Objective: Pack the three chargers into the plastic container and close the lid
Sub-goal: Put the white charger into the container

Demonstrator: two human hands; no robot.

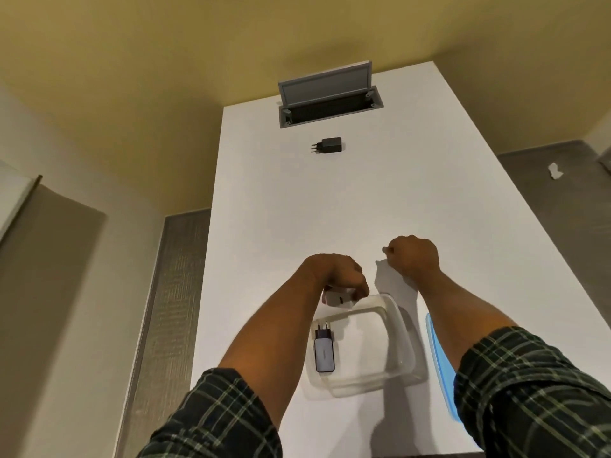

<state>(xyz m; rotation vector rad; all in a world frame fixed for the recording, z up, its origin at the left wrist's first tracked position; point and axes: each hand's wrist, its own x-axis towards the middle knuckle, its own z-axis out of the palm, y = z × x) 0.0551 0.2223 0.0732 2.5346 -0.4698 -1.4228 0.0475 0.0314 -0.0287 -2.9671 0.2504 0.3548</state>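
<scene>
A clear plastic container [395, 328] stands on the white table near me. Inside it, along the left wall, lies a grey-and-black charger [324, 353] with its prongs pointing away. My left hand [337, 272] hovers over the container's far left corner, closed on a white charger [337, 299]. My right hand [413, 256] is curled into a fist just beyond the container, resting on the table, and I see nothing in it. A black charger [328, 145] lies far up the table. The blue-rimmed lid [438, 361] lies flat to the container's right, partly under my right forearm.
A grey cable hatch [330, 104] with its flap raised sits in the table at the far end, beyond the black charger. The white table [363, 200] is narrow, with floor on both sides. A white scrap [554, 170] lies on the floor at right.
</scene>
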